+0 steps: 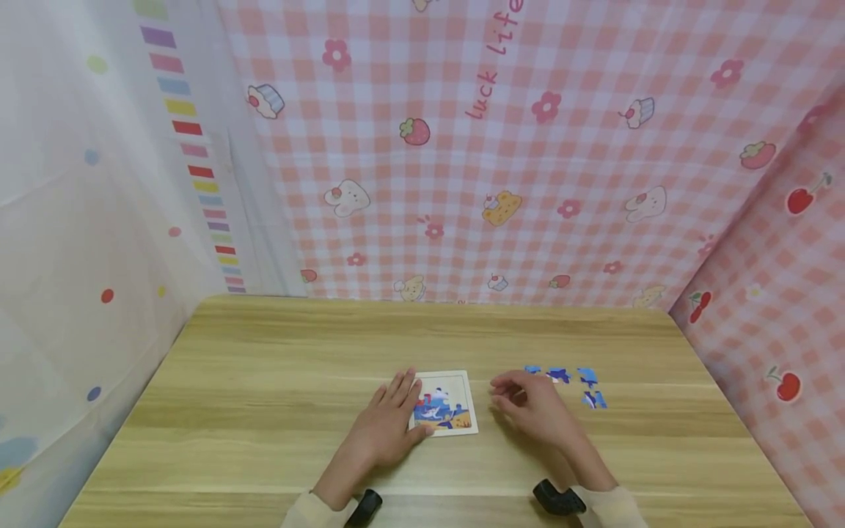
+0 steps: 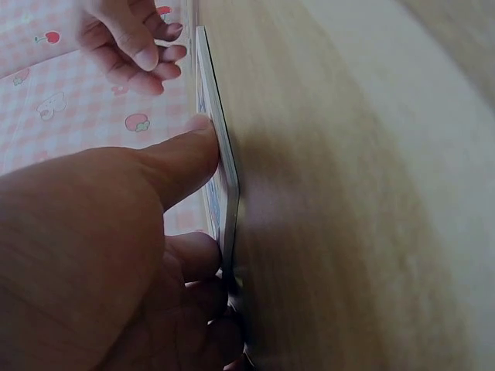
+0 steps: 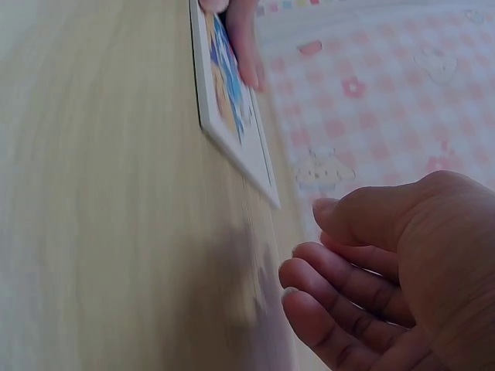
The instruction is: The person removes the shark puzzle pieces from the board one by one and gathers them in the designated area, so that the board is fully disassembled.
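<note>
A white-framed jigsaw puzzle board point(image 1: 455, 382) lies flat on the table, its lower part filled with blue and orange picture pieces and its upper part pale. My left hand point(image 1: 386, 424) rests on the board's left side with fingers extended, the thumb on its near edge. In the left wrist view that thumb point(image 2: 182, 158) presses the board's face near the rim. To the right of the board hovers my right hand point(image 1: 540, 411), fingers loosely bent; the right wrist view shows nothing between thumb and fingertips point(image 3: 309, 309).
Several loose blue puzzle pieces point(image 1: 558, 375) lie on the wooden table point(image 1: 264, 381) beyond and right of my right hand, one partly hidden by it. A pink checked cloth point(image 1: 462, 169) hangs behind the table's far edge. Other cloths hang along both sides.
</note>
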`<state>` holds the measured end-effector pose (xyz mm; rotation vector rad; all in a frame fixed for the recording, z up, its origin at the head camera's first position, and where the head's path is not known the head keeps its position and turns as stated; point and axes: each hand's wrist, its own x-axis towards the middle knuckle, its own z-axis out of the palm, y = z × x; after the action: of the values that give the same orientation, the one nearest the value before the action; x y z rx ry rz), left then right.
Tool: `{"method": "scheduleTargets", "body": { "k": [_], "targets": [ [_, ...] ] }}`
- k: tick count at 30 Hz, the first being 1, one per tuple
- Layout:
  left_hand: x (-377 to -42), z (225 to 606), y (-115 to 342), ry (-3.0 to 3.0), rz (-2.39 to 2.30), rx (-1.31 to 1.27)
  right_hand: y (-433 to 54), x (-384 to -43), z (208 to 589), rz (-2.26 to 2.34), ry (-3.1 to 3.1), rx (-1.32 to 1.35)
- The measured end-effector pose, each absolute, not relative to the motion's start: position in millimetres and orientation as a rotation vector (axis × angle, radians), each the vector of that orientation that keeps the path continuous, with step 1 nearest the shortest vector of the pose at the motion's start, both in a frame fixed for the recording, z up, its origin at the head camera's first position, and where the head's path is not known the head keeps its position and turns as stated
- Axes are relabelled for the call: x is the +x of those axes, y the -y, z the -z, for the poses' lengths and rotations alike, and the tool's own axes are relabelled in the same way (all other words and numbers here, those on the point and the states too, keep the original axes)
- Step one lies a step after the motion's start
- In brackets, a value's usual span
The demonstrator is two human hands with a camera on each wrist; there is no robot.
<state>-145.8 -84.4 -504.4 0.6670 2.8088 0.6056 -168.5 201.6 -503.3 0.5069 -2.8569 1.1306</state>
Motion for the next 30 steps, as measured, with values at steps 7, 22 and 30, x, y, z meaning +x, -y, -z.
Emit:
{"method": "scheduleTargets", "body": {
  "k": [7, 22, 30],
  "targets": [
    [-145.7, 503.4, 84.5, -2.815, -0.621, 0.669, -180.3, -169.7, 502.8, -1.193, 2.851, 0.584],
    [-146.1, 503.8, 86.0, -2.816, -0.626, 0.674, -140.7, -173.2, 505.1, -1.193, 2.898, 0.615],
    [-145.4, 502.5, 85.3, -2.819, -0.623, 0.687, -138.1, -176.5, 512.8, -1.093, 2.866, 0.656]
  ]
}}
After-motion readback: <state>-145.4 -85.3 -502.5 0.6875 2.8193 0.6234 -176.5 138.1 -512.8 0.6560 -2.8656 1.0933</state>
